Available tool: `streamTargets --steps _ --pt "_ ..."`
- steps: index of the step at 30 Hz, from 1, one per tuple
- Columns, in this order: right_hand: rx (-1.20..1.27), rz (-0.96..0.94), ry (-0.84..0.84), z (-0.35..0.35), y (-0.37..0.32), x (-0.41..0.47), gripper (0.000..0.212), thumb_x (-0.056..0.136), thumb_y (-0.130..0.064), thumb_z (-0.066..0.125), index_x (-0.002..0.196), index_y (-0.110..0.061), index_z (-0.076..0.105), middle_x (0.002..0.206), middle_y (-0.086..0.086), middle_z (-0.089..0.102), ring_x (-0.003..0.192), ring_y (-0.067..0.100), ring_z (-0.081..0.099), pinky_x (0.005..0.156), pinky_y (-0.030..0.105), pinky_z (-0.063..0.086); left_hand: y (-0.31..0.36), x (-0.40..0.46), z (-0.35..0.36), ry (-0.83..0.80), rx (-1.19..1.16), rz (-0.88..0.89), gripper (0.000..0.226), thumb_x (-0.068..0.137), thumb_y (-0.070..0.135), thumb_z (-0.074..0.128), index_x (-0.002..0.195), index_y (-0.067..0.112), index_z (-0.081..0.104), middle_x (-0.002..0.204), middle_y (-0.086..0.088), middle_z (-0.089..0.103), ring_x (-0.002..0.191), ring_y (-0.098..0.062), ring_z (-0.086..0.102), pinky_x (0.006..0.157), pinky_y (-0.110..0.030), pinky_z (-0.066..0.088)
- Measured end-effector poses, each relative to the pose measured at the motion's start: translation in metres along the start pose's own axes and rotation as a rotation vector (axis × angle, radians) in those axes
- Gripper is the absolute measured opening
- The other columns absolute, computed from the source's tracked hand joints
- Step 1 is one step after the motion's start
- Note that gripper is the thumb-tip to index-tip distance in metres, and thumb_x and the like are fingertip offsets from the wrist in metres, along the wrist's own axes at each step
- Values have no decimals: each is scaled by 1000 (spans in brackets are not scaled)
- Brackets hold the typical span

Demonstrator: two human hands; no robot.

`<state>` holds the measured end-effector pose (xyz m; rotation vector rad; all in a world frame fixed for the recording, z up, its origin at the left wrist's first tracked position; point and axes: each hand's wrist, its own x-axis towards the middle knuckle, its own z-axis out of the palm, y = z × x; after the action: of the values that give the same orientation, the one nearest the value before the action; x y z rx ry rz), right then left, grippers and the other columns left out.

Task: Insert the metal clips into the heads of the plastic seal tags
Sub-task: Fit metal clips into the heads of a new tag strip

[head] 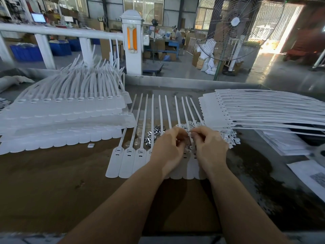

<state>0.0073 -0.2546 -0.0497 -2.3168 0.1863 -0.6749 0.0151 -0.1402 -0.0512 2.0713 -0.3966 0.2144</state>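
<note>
Seal tags [129, 161] in row, heads beneath curled fingers [182, 138] of both hands

Two bare forearms reach in from the bottom edge. No sleeves, gloves, watch, rings or bands show anywhere on them. The left hand [167, 148] and the right hand [209, 148] are both uncovered to the fingertips. The arms are slim and smooth, widening toward the bottom edge, where the elbows are cut off.

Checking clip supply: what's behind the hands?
Behind the left hand, loose metal clips; behind the right hand, small white plastic pieces. The hands cover part of both.
</note>
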Motion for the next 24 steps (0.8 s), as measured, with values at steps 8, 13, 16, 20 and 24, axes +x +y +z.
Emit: streamTargets --steps 8,13,16,20,24 --pt "312 -189 -100 -3 -7 -5 14 87 0 60 90 -8 71 80 -2 67 79 14 64 75 35 53 0 3 -5 137 -245 -116 4 89 15 62 92 16 58 83 -2 66 79 -16 63 73 -25 50" --pt "342 -164 -133 -3 -7 -4 12 87 -1 60 90 -6 71 79 3 68 78 16 64 75 35 54 -2 5 -6 119 -222 -122 5 89 13 61 88 18 61 77 6 64 78 -12 62 71 -18 47" --pt "387 -92 -136 -3 -6 -4 15 89 -1 57 91 -9 70 84 5 70 82 16 65 76 32 54 -1 6 -6 105 -195 -119 4 89 14 61 88 18 62 76 7 63 78 -11 62 75 -21 49" --pt "474 0 -143 -3 -7 -3 20 90 -4 55 88 -21 65 84 2 70 81 12 67 73 23 55 2 6 -7 89 -161 -119 4 91 16 59 89 19 60 76 8 61 78 -10 60 75 -20 48" --pt "407 152 201 -6 3 3 19 90 -9 54 89 -25 63 81 -7 68 79 17 65 78 37 54 2 6 -7 51 -142 -129 3 92 17 59 93 19 61 80 8 60 83 -11 59 79 -21 48"
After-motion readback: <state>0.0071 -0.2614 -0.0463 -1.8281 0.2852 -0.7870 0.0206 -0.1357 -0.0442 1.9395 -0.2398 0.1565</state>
